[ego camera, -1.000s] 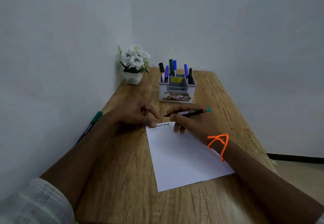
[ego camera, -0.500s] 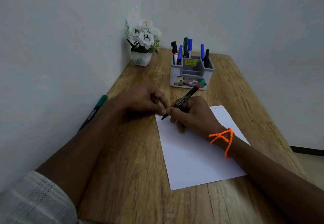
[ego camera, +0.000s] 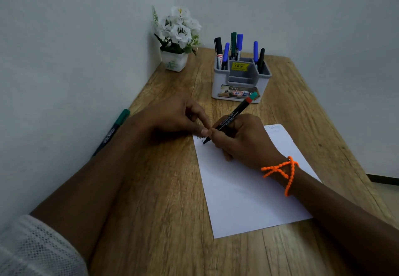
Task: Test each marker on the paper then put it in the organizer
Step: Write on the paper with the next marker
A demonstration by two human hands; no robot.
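The left hand [ego camera: 172,118] covers the top left corner of the paper [ego camera: 248,191], hiding most marks there; faint scribble at the paper's far corner is unreadable. Since half a second ago the black marker [ego camera: 232,118], grasped in the right hand [ego camera: 244,139], has barely moved, tip on the sheet. The left fingers press the paper, curled around nothing. At 12 o'clock the organizer [ego camera: 240,81] bears a yellow sticker reading "49.00". A green-capped marker [ego camera: 112,131] lies at 9 o'clock.
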